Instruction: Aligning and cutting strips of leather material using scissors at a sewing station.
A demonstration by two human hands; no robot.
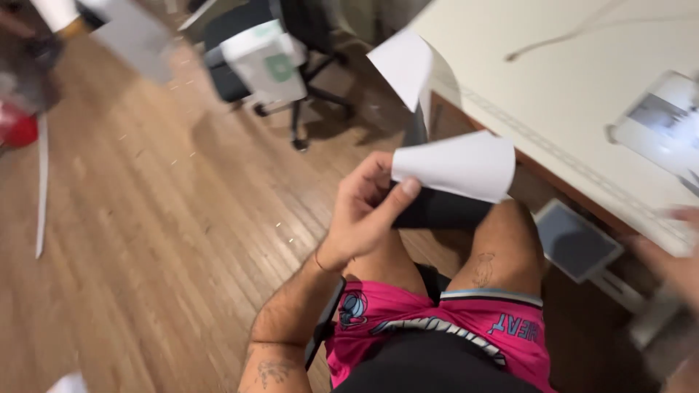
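From the head camera, looking down past pink shorts to a wooden floor, the left hand is raised over the knees and pinches a curled white sheet of paper by its left end, thumb pressed on the near face and the other fingers curled behind it. The sheet hangs in the air just off the near edge of the white desk, not touching it. The right hand is a blur at the picture's right edge, by the desk's near edge (whether its fingers are spread or closed cannot be told). A second white sheet droops over the desk's left corner. A black office chair stands on the floor beyond.
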